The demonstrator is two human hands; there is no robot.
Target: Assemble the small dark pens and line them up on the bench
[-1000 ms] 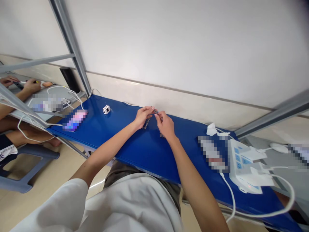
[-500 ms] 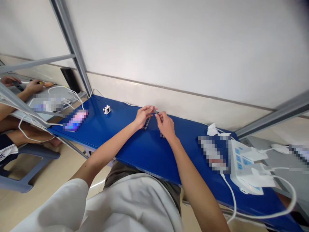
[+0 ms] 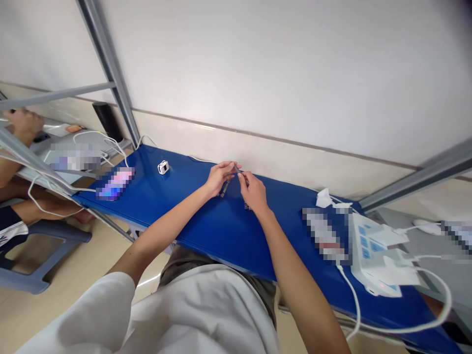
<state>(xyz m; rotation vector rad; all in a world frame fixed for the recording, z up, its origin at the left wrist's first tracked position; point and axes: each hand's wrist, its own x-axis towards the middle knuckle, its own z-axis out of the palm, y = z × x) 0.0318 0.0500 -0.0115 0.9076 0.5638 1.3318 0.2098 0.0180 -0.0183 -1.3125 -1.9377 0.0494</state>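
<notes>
My left hand (image 3: pixel 220 178) and my right hand (image 3: pixel 252 191) meet above the far middle of the blue tabletop (image 3: pixel 206 226). Between them they pinch a small dark grey, narrow piece (image 3: pixel 237 169), its ends covered by the fingertips; its exact kind is too small to make out. Below my left hand lies a thin, dark metallic-looking strip (image 3: pixel 224 190). Another small dark piece (image 3: pixel 248 207) lies partly hidden beneath my right hand.
A small white cube-like gadget (image 3: pixel 162 167) and a blurred-out phone (image 3: pixel 116 184) are on the left. A white power strip (image 3: pixel 372 255) with plugs and cables, a blurred device (image 3: pixel 326 236) and crumpled tissue (image 3: pixel 324 198) occupy the right. A co-worker's hand (image 3: pixel 25 123) shows far left.
My hands stay almost in place, still holding the grey piece, with only slight finger movement. The co-worker's visible hand at far left has moved left and up.
</notes>
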